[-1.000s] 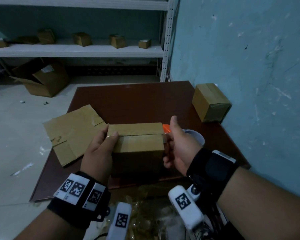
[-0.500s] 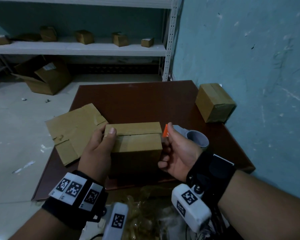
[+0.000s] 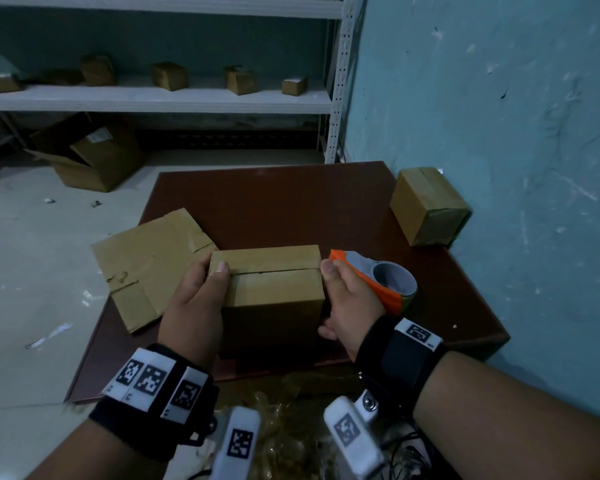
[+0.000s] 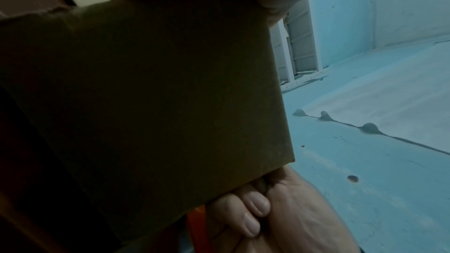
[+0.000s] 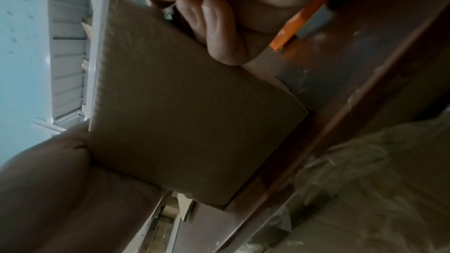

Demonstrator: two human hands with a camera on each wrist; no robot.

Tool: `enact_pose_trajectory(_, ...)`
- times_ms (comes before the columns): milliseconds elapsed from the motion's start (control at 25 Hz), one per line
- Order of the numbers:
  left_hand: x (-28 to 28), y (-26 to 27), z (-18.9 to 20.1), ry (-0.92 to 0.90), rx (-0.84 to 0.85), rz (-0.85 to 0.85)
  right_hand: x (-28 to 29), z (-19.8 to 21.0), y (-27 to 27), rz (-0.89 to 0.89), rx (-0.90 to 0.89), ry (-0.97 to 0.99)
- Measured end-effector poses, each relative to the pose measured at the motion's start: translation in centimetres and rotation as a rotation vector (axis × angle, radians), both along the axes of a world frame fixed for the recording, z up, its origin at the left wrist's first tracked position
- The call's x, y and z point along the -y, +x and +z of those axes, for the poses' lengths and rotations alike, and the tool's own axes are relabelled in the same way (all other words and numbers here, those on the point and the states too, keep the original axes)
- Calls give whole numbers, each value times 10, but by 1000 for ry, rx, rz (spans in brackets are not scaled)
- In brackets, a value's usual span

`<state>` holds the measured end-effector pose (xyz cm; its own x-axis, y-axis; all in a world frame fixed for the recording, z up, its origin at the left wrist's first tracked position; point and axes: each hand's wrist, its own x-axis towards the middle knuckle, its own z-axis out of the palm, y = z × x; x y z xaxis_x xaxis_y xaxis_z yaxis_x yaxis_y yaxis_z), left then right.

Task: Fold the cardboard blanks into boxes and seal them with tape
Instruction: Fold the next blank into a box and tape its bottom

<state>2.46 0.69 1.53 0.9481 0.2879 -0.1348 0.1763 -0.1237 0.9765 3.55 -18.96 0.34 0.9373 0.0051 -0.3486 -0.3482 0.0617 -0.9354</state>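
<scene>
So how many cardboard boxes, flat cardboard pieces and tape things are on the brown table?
Folded boxes: 2, one held between the left hand and right hand, one by the wall
Flat cardboard pieces: 1
Tape dispensers: 1
Total: 4 things on the table

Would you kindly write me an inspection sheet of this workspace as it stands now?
Surface: brown table, near a blue wall.
Job's things: box with flaps closed; flat blank at the table's left edge; finished box far right; tape dispenser.
Clutter: crumpled plastic wrap below the near edge.
Grips: left hand holds the box's left side; right hand steadies its right.
Cables: nothing seen.
Surroundings: shelf with small boxes; open carton on the floor.
</scene>
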Motion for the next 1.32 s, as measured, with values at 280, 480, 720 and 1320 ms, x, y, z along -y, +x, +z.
enact_pose_trajectory(280,-5,-2,10,-545,-142,19,-5,30,4,-254,227,-308)
enact_pose_trajectory(480,11,-2,18,-498,-86,-43,-24,32,11,7,164,-230)
enact_pose_trajectory(720,13,7,10,-93,-29,-17,-22,16,18,61,210,-386)
enact_pose_trajectory(1320,17,7,16,-71,-114,50,-23,27,12,85,201,-391)
